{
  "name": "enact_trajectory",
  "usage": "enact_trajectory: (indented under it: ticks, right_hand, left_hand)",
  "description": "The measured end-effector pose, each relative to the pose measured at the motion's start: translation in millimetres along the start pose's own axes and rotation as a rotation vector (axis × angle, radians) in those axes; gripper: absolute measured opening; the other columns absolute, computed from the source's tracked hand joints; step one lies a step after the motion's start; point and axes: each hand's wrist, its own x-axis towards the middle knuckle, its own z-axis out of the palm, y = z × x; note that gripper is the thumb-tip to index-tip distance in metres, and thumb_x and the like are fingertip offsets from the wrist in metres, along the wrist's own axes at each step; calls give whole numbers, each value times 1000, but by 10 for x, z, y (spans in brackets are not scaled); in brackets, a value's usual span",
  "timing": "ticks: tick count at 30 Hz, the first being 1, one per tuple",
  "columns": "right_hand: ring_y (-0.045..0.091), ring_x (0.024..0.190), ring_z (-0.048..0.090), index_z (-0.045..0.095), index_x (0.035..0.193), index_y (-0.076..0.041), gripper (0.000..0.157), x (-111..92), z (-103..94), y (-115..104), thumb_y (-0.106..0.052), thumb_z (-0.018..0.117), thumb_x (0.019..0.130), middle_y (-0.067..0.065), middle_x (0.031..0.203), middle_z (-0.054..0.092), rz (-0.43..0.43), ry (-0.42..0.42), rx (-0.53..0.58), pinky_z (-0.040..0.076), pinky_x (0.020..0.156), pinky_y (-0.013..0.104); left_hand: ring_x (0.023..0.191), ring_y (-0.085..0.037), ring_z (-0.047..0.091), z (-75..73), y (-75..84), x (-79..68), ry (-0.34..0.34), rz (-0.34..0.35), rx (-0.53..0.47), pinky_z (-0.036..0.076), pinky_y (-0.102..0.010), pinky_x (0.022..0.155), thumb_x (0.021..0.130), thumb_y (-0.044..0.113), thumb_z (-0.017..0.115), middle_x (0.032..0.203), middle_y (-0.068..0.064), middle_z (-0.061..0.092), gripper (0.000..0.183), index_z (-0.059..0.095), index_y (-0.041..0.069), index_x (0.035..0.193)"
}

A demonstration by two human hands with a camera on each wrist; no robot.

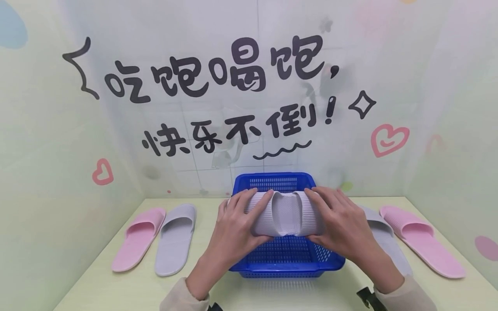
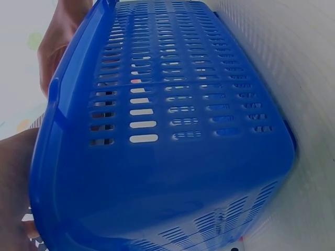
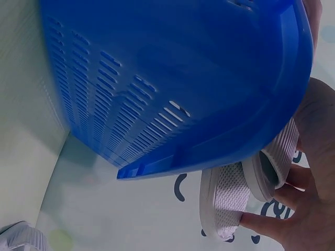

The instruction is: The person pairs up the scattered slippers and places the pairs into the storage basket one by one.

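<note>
Both hands hold a pair of light grey slippers above a blue plastic basket. The slippers lie sideways, their ribbed toe covers at opposite ends and the openings facing each other in the middle. My left hand grips the left toe end, fingers over the top and thumb below. On the right toe end, my right hand has the same kind of grip. The right wrist view shows a slipper's textured footbed by the thumb. Basket walls hide most of the slippers in the left wrist view.
On the table at left lie a pink slipper and a grey slipper. At right are another pink slipper and a grey one partly behind my right arm. A wall with printed writing rises behind.
</note>
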Motion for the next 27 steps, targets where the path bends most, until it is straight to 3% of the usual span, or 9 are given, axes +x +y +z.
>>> enact_trajectory:
  ticks: [9, 18, 24, 27]
  right_hand:
    - [30, 118, 54, 49, 139, -17, 113, 1, 5, 2, -51, 94, 40, 8, 131, 55, -23, -12, -4, 42, 101, 59]
    - [28, 114, 55, 51, 137, -16, 110, 1, 8, 6, -51, 92, 41, 7, 129, 57, -14, 17, 12, 55, 83, 48]
    - [30, 116, 55, 51, 137, -16, 111, 6, 7, 4, -48, 94, 40, 8, 130, 56, -30, 12, 10, 47, 97, 55]
    - [29, 117, 54, 50, 138, -16, 111, 4, 6, 4, -49, 93, 41, 8, 130, 56, -27, 9, 9, 48, 97, 55]
  left_hand:
    - [130, -29, 44, 4, 0, 6, -7, 14, -9, 38, -62, 101, 56, 58, 86, 143, -7, 45, 109, 31, 39, 149]
    - [128, -29, 46, 10, 12, 0, 5, 11, -16, 44, -52, 92, 56, 59, 85, 141, -8, 46, 109, 31, 39, 149]
    - [129, -29, 44, 8, 11, 6, 7, 22, -40, 43, -53, 96, 55, 55, 87, 141, -9, 46, 109, 33, 38, 149]
    - [129, -29, 44, 8, 17, 6, 4, 19, -36, 43, -52, 95, 56, 56, 87, 142, -8, 46, 109, 32, 38, 149]
